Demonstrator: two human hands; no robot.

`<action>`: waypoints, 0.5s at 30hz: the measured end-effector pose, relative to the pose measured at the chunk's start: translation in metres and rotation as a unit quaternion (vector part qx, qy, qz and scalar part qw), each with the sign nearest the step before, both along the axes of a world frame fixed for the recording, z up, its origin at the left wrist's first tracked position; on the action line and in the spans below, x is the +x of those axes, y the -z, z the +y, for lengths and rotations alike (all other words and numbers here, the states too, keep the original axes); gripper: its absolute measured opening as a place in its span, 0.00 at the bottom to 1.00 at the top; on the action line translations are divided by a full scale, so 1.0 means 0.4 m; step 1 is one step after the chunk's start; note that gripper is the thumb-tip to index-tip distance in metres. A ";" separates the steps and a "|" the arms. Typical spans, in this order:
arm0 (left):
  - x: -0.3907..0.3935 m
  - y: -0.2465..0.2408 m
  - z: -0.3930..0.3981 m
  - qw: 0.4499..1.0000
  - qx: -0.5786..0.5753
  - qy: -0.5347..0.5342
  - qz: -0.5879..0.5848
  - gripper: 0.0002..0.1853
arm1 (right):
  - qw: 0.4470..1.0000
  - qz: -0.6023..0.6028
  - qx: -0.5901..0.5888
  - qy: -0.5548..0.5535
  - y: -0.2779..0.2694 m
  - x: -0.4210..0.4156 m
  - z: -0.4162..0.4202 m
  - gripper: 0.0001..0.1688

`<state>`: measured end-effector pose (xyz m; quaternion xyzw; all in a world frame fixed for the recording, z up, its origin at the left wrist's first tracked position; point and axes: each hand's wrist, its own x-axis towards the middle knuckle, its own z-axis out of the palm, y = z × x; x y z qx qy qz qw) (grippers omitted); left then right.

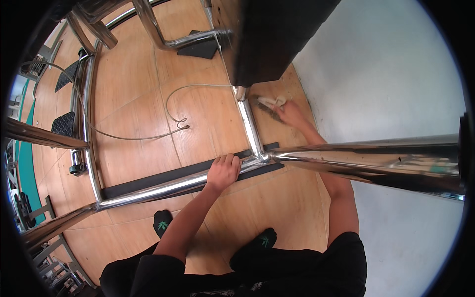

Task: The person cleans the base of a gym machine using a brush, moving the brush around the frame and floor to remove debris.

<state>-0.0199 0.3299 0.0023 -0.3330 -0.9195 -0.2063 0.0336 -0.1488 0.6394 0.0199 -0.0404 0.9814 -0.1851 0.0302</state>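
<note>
My left hand (224, 171) is wrapped over a low chrome tube (159, 189) of a gym machine frame, near its right corner. A dark rubber strip (148, 178) lies on the floor under that tube. Past the corner, in the gap between the frame and the wall, my right hand (291, 114) grips a brush (272, 105) with a pale handle. Its greyish bristles face the floor; the brush is slightly blurred. A short chrome tube (250, 126) stands between my two hands' areas.
A thick chrome post (363, 156) crosses above my right forearm. A dark weight stack (263, 41) rises ahead, beside a pale wall (382, 74). A looped steel cable (130, 139) lies across the wood-look tiles (130, 100). Black footplates (64, 124) are at left.
</note>
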 end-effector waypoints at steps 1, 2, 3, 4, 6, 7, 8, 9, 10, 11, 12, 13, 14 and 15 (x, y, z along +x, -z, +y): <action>0.002 0.002 -0.015 1.000 -0.006 -0.004 -0.002 0.10 | 0.994 0.017 -0.084 0.062 -0.019 0.011 -0.035 0.23; 0.005 0.004 -0.030 1.000 -0.013 -0.008 -0.004 0.10 | 0.978 0.033 -0.167 0.123 -0.040 0.020 -0.070 0.24; 0.002 0.002 -0.025 1.000 -0.013 -0.010 -0.003 0.10 | 0.951 0.050 -0.243 0.183 -0.081 0.017 -0.089 0.25; 0.001 0.000 -0.022 1.000 -0.009 -0.008 0.003 0.12 | 0.930 0.122 -0.289 0.192 -0.096 0.010 -0.099 0.25; -0.003 -0.003 -0.017 1.000 -0.003 0.000 0.001 0.14 | 0.865 0.264 -0.373 0.208 -0.120 -0.004 -0.111 0.26; -0.002 -0.005 -0.011 1.000 0.003 0.007 0.000 0.15 | 0.923 0.186 -0.269 0.202 -0.107 -0.012 -0.092 0.26; 0.001 -0.006 -0.007 1.000 0.005 0.008 -0.002 0.16 | 0.963 0.102 -0.160 0.193 -0.082 -0.024 -0.066 0.25; 0.000 -0.002 -0.009 1.000 0.007 0.006 -0.001 0.17 | 0.983 0.020 -0.050 0.178 -0.057 -0.037 -0.044 0.25; -0.001 0.000 -0.014 1.000 0.007 0.003 0.002 0.18 | 0.984 0.032 -0.072 0.158 -0.037 -0.036 -0.027 0.25; 0.002 0.003 -0.014 1.000 0.005 0.003 0.008 0.18 | 0.985 0.044 -0.092 0.138 -0.019 -0.028 -0.009 0.26; 0.009 0.003 -0.016 1.000 -0.001 0.000 0.012 0.18 | 0.985 0.054 -0.116 0.116 -0.033 -0.022 -0.026 0.27; 0.009 0.004 -0.023 1.000 -0.006 -0.002 0.017 0.18 | 0.958 0.106 -0.230 0.138 -0.046 -0.023 -0.049 0.26; 0.001 0.007 -0.033 1.000 -0.015 -0.001 0.010 0.18 | 0.914 0.156 -0.340 0.157 -0.056 -0.027 -0.075 0.26; 0.006 0.011 -0.037 1.000 -0.006 -0.004 0.011 0.18 | 0.857 0.200 -0.441 0.177 -0.071 -0.013 -0.093 0.26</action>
